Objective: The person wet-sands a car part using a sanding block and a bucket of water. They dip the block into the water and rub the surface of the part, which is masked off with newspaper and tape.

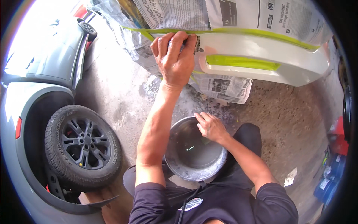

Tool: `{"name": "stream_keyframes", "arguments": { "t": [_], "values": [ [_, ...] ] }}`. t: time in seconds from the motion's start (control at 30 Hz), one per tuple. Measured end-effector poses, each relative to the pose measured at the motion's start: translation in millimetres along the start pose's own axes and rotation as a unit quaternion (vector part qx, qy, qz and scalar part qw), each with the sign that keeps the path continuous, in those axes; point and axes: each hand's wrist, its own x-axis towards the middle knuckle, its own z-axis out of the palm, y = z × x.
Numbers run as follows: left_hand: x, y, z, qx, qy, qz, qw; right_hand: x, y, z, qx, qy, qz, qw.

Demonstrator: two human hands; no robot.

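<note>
My left hand (174, 59) presses against a white car bumper (298, 71), its fingers bent over the upper edge. What lies under those fingers is mostly hidden; a small dark patch shows beside them. Newspaper (179, 16) and yellow-green masking tape (257, 33) cover the area above, and more of that tape fills a slot in the bumper. Below, my right hand (212, 127) grips the far right rim of a round dark bucket (218, 170) between my legs. Greyish water (192, 149) stands in the bucket.
To the left is a grey vehicle (44, 56) with a large black-rimmed wheel (86, 141) close to my left arm. Blue containers (328, 186) and a red object (337, 136) stand at the right. A loose paper scrap (290, 177) lies on the rough concrete floor (283, 123).
</note>
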Motion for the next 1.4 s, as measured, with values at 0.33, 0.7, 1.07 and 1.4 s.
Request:
{"name": "stream_keyframes", "arguments": {
  "t": [0.33, 0.7, 1.07, 1.4],
  "values": [
    [-2.8, 4.5, -8.9, -0.012, -0.072, -0.017, 0.997, -1.5, -4.2, -2.5, -0.014, 0.016, 0.0, 1.0],
    [1.9, 5.2, -4.8, 0.015, -0.04, 0.0, 0.999, -2.4, -3.8, -2.3, -0.014, 0.016, -0.001, 1.0],
    [11.6, 40.0, 13.7, -0.007, -0.044, -0.039, 0.998, -4.9, -2.8, -0.3, -0.048, 0.024, -0.008, 0.999],
    [9.9, 28.8, 9.1, -0.018, -0.049, -0.075, 0.996, -2.8, -10.4, -1.0, -0.081, 0.015, -0.014, 0.996]
  ]
}}
